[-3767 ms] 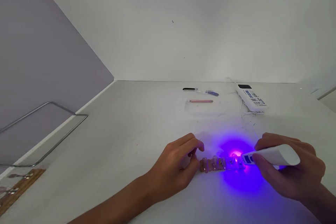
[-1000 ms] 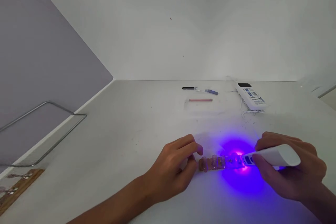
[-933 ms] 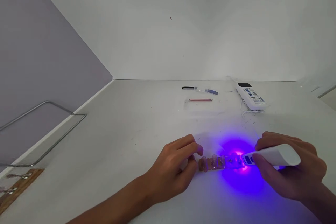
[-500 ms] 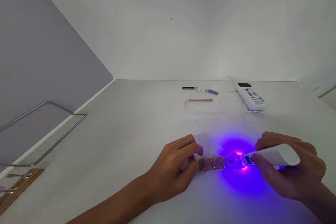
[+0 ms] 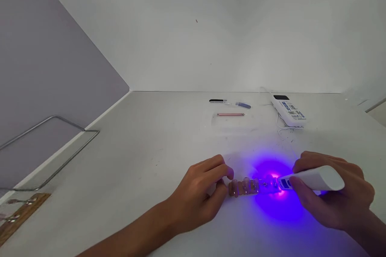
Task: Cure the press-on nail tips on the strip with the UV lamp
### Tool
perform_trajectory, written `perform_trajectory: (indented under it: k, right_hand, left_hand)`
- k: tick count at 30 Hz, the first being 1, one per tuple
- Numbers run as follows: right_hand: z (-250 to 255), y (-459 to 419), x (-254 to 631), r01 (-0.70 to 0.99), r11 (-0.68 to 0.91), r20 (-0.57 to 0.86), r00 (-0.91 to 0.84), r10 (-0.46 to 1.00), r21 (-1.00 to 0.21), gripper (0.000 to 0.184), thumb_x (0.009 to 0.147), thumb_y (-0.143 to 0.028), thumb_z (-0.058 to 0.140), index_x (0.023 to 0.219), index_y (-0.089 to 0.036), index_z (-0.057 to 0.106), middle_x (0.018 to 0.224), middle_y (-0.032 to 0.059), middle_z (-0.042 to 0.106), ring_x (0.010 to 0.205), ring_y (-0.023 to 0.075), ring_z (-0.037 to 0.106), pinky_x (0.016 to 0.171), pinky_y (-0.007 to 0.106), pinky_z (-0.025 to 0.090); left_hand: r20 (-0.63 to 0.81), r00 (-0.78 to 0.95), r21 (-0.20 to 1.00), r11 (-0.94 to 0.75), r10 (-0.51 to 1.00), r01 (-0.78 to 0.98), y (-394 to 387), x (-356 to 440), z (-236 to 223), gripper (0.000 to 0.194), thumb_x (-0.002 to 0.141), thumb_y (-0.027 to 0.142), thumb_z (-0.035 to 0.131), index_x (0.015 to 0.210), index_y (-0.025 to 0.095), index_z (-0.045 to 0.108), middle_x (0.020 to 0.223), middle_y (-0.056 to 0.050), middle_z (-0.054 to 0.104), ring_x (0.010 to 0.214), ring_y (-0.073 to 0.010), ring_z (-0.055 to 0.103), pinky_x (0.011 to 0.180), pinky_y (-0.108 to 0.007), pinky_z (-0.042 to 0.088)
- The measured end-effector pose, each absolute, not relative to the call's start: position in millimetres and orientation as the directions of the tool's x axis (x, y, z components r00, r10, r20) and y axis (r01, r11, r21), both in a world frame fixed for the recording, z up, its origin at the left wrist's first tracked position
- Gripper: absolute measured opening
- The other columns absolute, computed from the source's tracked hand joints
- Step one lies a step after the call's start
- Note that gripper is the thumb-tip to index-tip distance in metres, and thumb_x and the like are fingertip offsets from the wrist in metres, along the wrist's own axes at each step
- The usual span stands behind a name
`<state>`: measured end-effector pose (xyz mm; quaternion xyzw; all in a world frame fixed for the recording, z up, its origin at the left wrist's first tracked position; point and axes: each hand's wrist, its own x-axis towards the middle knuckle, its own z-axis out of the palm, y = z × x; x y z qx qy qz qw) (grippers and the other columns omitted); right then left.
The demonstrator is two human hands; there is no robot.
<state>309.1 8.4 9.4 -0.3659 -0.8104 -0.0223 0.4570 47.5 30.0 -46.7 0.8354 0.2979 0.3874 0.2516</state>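
A white handheld UV lamp (image 5: 319, 177) lies in the grip of my right hand (image 5: 340, 192), its thumb along the near side. Its nose shines violet light onto the right end of a brown display strip (image 5: 251, 187) bearing several clear nail tips with small shiny gems. The strip rests flat on the white table. At its left end, the curled index finger and thumb of my left hand (image 5: 200, 192) close against the strip. The glare hides the strip's right tip.
Behind the strip lie a pink pen-like stick (image 5: 230, 114), a black-handled tool (image 5: 217, 100) and a blue-ended tool (image 5: 243, 105). A white device (image 5: 289, 110) with a cord is at the back right. A metal wire frame (image 5: 69, 160) and a wooden clipboard edge (image 5: 24, 213) are left.
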Motion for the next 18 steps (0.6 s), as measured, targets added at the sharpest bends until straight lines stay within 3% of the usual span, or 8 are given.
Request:
perform_trajectory:
  k: [18]
  right_hand:
    - [10.7,9.5,307.2,0.615,0.724,0.744,-0.316,0.588,-0.311,0.021,0.081,-0.002,0.061,0.080,-0.023,0.056,0.052,-0.0060,0.057,0.039,0.0109,0.054,0.037,0.023,0.043]
  left_hand:
    - [0.499,0.528,0.632,-0.706,0.687,0.321,29.0,48.1,-42.7,0.031,0.083,0.000,0.036,0.090,0.016,0.061,0.072,0.002,0.046,0.057,-0.0110,0.037,0.050,-0.024,0.030]
